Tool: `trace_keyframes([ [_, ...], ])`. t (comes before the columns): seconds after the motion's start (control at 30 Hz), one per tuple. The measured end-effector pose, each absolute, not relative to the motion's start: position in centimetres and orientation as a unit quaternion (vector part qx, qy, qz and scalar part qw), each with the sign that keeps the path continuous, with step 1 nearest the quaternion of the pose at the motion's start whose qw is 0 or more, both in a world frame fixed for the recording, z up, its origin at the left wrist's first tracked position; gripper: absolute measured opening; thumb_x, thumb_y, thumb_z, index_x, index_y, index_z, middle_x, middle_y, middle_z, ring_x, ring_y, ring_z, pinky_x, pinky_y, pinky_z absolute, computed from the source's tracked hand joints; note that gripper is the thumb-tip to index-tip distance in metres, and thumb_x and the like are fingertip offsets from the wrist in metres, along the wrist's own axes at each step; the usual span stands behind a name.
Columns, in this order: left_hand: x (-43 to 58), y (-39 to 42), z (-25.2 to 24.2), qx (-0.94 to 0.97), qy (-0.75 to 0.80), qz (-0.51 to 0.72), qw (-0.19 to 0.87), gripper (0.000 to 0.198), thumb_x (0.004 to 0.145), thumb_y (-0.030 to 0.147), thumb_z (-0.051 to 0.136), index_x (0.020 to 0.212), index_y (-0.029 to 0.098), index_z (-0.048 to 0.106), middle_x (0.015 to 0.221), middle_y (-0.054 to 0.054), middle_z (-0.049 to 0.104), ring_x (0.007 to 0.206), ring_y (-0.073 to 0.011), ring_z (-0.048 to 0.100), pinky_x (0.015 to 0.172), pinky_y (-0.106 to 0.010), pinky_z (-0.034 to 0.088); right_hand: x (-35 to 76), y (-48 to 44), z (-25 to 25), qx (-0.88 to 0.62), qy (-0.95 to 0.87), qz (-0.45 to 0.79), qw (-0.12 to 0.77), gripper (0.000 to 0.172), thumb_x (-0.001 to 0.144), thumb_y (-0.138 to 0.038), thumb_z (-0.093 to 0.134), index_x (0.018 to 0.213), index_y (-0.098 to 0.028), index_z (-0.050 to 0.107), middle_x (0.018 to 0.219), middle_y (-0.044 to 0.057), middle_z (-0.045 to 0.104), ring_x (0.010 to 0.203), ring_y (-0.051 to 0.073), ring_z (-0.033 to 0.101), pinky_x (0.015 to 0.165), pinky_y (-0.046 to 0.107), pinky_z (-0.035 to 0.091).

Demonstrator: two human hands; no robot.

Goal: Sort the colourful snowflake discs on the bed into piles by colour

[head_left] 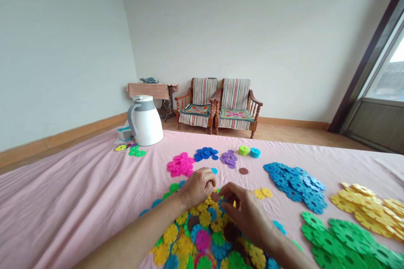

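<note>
My left hand [199,187] is curled over the far edge of a mixed heap of toothed plastic discs [186,243]; its fingers bend inward and hide whatever they may hold. To its right, my right hand [244,210] reaches over the same heap with fingers bent and the thumb apart from the index finger. A brown disc [216,196] lies right by the right fingertips, between the two hands. Just beyond the left knuckles is a small light blue disc [214,171]. The heap mixes yellow, blue, green, pink and brown discs.
Sorted piles surround the heap: pink [181,164], dark blue [205,154], purple [229,158], blue [296,185], yellow [366,208] and green [347,241]. Lime [243,150] and turquoise stacks [255,153] stand behind. A white jug [147,122] is at back left on the pink cloth [94,176].
</note>
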State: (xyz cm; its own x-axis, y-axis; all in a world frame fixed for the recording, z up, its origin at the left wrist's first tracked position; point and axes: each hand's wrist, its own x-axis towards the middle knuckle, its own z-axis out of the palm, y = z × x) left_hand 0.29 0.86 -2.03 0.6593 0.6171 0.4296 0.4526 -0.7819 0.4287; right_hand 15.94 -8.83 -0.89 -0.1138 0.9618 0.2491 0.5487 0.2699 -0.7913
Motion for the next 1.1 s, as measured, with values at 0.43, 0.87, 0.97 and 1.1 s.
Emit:
trace_keyframes([
  [0.43,0.7,0.3,-1.3,0.869,0.307,0.309,0.236,0.015,0.079,0.022,0.056,0.067,0.015,0.062,0.065,-0.001,0.062,0.064,-0.0132,0.056,0.062,-0.021,0.042,17.1,-7.3,-2.6,-0.589,-0.64,0.213,0.445,0.014,0.076,-0.019,0.047,0.088,-0.021,0.053,0.074,0.001,0.064,0.065,0.014,0.06,0.058,0.025,0.044],
  [0.87,0.1,2.1,-3.3,0.826,0.399,0.365,0.16,0.016,0.078,0.015,0.049,0.063,0.016,0.052,0.064,0.001,0.055,0.062,-0.0124,0.051,0.058,-0.021,0.036,17.7,-7.6,-3.5,-0.62,-0.712,0.094,0.315,0.01,0.073,-0.02,0.055,0.078,-0.021,0.063,0.079,0.003,0.057,0.08,0.019,0.054,0.07,0.028,0.039],
  [0.97,0.3,1.7,-3.1,0.84,0.384,0.349,0.157,0.015,0.077,0.014,0.051,0.062,0.016,0.052,0.064,0.001,0.054,0.062,-0.0125,0.05,0.057,-0.021,0.036,17.6,-7.6,-3.7,-0.619,-0.707,0.1,0.328,0.008,0.07,-0.018,0.056,0.076,-0.021,0.061,0.077,0.003,0.057,0.078,0.018,0.053,0.068,0.028,0.039],
  [1.1,0.3,1.3,-2.9,0.862,0.364,0.32,0.148,0.015,0.077,0.014,0.051,0.062,0.016,0.053,0.064,0.0,0.053,0.062,-0.0125,0.049,0.056,-0.021,0.035,17.4,-7.5,-3.5,-0.604,-0.697,0.121,0.367,0.008,0.069,-0.014,0.052,0.072,-0.02,0.056,0.073,0.001,0.057,0.074,0.016,0.053,0.067,0.026,0.039],
])
